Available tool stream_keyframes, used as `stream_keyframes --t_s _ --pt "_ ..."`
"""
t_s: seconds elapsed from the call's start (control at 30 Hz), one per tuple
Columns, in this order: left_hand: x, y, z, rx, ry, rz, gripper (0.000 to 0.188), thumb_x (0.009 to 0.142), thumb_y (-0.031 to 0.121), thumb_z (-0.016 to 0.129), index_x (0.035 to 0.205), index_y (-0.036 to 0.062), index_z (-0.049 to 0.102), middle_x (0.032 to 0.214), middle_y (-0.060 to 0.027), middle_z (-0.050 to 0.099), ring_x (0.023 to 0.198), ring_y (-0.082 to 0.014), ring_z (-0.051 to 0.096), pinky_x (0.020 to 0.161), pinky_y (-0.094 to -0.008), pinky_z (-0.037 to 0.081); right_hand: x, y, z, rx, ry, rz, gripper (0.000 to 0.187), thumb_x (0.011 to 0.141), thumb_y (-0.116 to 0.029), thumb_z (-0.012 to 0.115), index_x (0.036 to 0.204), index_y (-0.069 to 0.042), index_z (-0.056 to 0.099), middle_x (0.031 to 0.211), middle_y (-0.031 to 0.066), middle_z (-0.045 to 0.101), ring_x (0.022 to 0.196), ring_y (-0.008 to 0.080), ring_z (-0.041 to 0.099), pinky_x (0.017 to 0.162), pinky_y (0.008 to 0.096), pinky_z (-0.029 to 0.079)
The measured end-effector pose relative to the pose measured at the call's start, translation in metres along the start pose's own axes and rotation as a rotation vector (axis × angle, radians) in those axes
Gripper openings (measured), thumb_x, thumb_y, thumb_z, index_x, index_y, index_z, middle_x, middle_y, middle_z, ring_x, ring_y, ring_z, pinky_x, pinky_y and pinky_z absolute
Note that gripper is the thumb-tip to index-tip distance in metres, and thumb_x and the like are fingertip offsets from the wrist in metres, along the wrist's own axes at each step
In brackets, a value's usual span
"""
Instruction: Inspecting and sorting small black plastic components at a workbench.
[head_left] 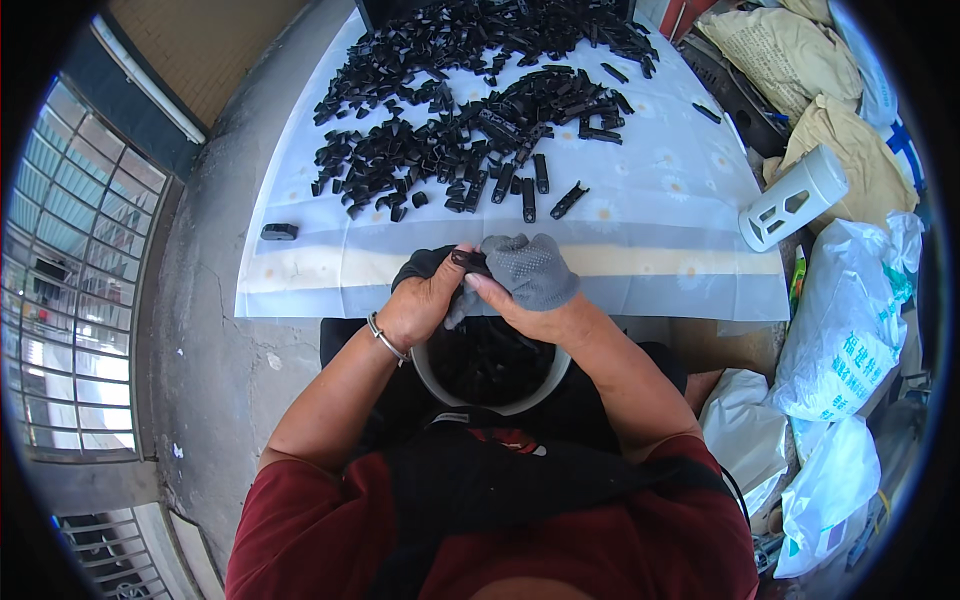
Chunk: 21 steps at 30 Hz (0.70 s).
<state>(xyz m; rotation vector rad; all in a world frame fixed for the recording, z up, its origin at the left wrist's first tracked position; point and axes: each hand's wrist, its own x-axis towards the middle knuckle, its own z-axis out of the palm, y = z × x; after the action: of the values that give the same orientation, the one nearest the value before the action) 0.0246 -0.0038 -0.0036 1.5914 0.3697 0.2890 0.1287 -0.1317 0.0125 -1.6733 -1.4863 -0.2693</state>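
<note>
Over the near edge of the table, my left hand (425,290), in a dark glove with the thumb bare, and my right hand (532,278), in a grey dotted glove with the thumb bare, come together. Between their thumbs and fingers they grip a small black plastic part (471,262); its exact kind is hard to make out. Below them, between my legs, a pale round bucket (421,378) holds more black pieces. Long black plastic parts (529,200) and short curved black pieces (362,165) lie in heaps just beyond my hands.
A flower-patterned cloth covers the table (690,210). One black piece (279,231) lies alone at its left. A pale cylindrical holder (795,200) leans at the right edge, beside full plastic bags (840,320) and beige sacks (790,60). A barred window (80,260) stands far left.
</note>
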Motion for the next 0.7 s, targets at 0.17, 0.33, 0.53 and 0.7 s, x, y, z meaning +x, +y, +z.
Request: stream_keyframes --t_s 0.17,0.33,0.53,0.7 --pt "0.002 0.004 -0.005 -0.118 0.081 -0.128 0.041 0.091 0.037 0.042 0.081 0.0012 0.06 0.057 0.0013 0.049 0.052 -0.0073 0.04 0.047 -0.0239 0.035 0.001 -0.004 -0.023 -0.048 -0.058 0.125 0.02 0.079 -0.024 0.06 0.084 -0.005 0.063 0.079 0.0098 0.061 0.068 0.0283 0.054 0.063 0.0371 0.041" --pt "0.001 0.013 -0.004 0.089 0.081 -0.038 0.042 0.092 0.035 0.041 0.074 0.0014 0.057 0.055 0.0007 0.049 0.05 -0.0079 0.041 0.046 -0.0245 0.035 -0.001 -0.002 -0.026 -0.308 -0.224 -0.035 0.019 0.079 -0.025 0.058 0.079 -0.007 0.064 0.078 0.0083 0.061 0.067 0.026 0.054 0.064 0.0364 0.041" --pt "0.001 0.019 0.002 0.303 0.094 0.111 0.041 0.093 0.029 0.038 0.071 -0.0001 0.055 0.055 -0.009 0.052 0.049 -0.0207 0.047 0.049 -0.0327 0.039 -0.003 0.003 -0.022 -0.233 -0.172 -0.101 0.016 0.078 -0.023 0.058 0.074 -0.009 0.063 0.074 0.006 0.06 0.065 0.0242 0.054 0.061 0.0356 0.04" --pt "0.001 0.018 0.002 0.537 0.118 0.235 0.035 0.092 0.022 0.038 0.071 -0.0004 0.055 0.061 -0.0191 0.054 0.055 -0.0345 0.051 0.052 -0.038 0.041 -0.007 -0.003 0.001 -0.37 -0.135 -0.12 0.012 0.076 -0.017 0.056 0.067 -0.009 0.056 0.069 0.0065 0.056 0.063 0.0255 0.054 0.057 0.0371 0.039"
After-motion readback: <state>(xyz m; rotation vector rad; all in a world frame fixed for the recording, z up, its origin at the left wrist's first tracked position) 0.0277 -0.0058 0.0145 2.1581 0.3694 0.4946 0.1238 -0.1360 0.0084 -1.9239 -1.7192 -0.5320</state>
